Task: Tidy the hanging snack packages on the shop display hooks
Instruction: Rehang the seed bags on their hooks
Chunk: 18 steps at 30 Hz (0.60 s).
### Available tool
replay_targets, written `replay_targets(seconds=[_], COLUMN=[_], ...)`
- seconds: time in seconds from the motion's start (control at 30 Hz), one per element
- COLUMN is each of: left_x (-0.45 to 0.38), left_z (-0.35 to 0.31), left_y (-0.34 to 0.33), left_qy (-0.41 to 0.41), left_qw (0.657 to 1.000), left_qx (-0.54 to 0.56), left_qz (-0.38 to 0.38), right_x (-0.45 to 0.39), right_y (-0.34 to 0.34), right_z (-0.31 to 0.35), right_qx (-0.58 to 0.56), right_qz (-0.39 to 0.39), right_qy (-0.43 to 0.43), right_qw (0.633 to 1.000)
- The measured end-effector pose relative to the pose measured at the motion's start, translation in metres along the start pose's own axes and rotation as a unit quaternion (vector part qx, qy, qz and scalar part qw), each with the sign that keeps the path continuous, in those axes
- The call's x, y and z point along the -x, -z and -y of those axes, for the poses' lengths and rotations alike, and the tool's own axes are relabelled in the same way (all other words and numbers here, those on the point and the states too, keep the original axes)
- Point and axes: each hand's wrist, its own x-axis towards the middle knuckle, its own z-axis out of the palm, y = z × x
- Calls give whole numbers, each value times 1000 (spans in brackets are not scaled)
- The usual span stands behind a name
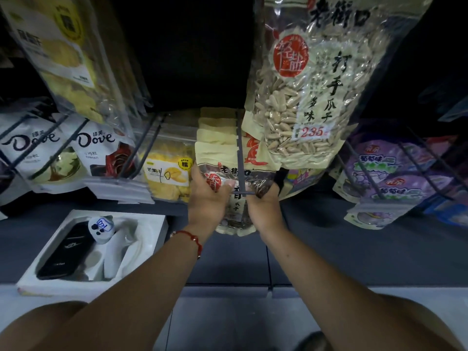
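Both hands are up at the centre display hook (240, 158), w/ a dark sunflower-seed pkg (234, 188) held between them. Left hand (206, 198) grips the pkg's left edge, thumb across its front near the red seal. Right hand (266, 206) is curled round the pkg's right side, just below the hook's front crossbar; its fingertips are hidden behind the bag. The pkg hangs at the front of a stack of cream-topped pkgs (215, 135) threaded on the same hook, the rod running down over its face.

Above & right, a big clear bag of pale melon seeds (306, 97) w/ a red round seal and a "235" tag hangs from a higher hook, its lower edge overlapping the stack's right side. Left of centre: dried mango pkg (167, 173), then two white Dove bags (83, 153) on neighbouring hooks; a yellow dried-fruit bag (65, 54) hangs top left. Right: purple grape-flavour bags (379, 178). Lower left, a white tray box (149, 224) on the dark ledge holds a black device (65, 252) and a small white figurine (101, 228). Red string bracelet (192, 239) on the left wrist.
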Motion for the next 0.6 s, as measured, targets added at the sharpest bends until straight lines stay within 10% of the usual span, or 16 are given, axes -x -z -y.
replay_targets(seconds=[0.23, 0.6], left_x=[48, 167], left_z=[-11, -50], left_y=[25, 8], left_qy=[-18, -218], left_qw=[979, 766], left_qx=[-201, -567], left_qz=[30, 208], right_x=[24, 109], right_y=[75, 219], right_z=[-9, -22], right_qx=[165, 471], right_qz=[105, 74], right_qy=[46, 127], right_qw=[980, 870])
